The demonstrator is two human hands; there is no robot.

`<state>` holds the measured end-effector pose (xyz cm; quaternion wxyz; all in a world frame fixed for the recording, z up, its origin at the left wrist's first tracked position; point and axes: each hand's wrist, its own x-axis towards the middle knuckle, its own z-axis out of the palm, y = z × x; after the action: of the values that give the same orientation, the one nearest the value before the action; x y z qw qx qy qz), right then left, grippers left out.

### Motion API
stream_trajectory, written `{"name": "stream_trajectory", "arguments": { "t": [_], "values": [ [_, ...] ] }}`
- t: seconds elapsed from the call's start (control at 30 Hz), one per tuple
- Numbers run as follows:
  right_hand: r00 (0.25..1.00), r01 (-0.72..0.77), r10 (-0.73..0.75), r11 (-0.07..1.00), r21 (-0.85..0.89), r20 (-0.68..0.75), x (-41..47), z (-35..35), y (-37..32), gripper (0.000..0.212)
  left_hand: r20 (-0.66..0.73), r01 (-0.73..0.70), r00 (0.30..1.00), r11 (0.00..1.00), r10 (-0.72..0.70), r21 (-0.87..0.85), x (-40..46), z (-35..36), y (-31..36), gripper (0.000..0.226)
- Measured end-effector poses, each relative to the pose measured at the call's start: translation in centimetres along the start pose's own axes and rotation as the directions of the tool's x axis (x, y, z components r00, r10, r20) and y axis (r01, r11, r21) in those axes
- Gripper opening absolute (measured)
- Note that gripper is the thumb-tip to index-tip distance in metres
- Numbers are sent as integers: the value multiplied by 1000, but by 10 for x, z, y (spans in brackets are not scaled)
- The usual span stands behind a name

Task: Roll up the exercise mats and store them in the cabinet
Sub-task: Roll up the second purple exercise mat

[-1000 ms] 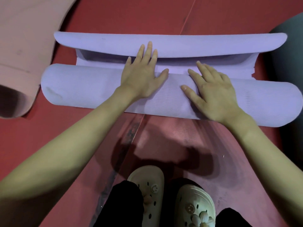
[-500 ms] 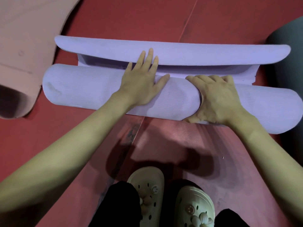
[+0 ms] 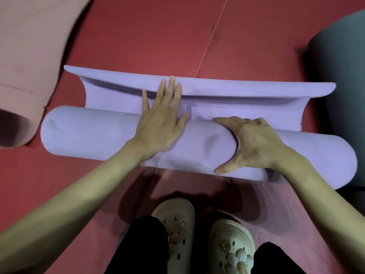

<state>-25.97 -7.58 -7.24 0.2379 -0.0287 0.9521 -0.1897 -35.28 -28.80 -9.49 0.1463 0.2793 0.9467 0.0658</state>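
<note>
**Finishing the roll on the purple mat**

We had the purple foam exercise mat nearly rolled on the red floor. Our right hand clamped the roll; our left hand lay flat, fingers reaching the curled-up loose tail. Even pressure would keep the ends flush. A pink mat lay near on the left, a dark grey one, possibly touching, on the right.

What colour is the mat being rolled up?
Light purple mat, seen clearly in the head view.

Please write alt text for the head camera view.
A person's right hand grips a nearly rolled purple mat on a red floor, while the left hand lies flat on it. A pink mat lies left.
</note>
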Motion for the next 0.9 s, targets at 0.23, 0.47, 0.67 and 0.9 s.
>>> {"name": "stream_trajectory", "arguments": {
  "t": [0.23, 0.47, 0.67, 0.9],
  "values": [
    [952, -1, 71, 973, 230, -299, -6, -3, 11, 115, 44, 27, 999, 999, -26, -21, 51, -9, -6, 68],
    [696, -114, 214, 975, 189, -685, 0, 29, 19, 96, -41, 40, 998, 999, -40, -3, 86, -21, -11, 49],
    [583, -161, 116, 987, 27, -804, 21, 24, 23, 80, -149, 13, 989, 1000, -17, -28, 82, -27, -6, 44],
    [492, -45, 96, 995, 85, -865, 40, 1, 29, 66, -350, -80, 934, 996, 66, -26, 72, -36, -7, 30]
  ]
}}
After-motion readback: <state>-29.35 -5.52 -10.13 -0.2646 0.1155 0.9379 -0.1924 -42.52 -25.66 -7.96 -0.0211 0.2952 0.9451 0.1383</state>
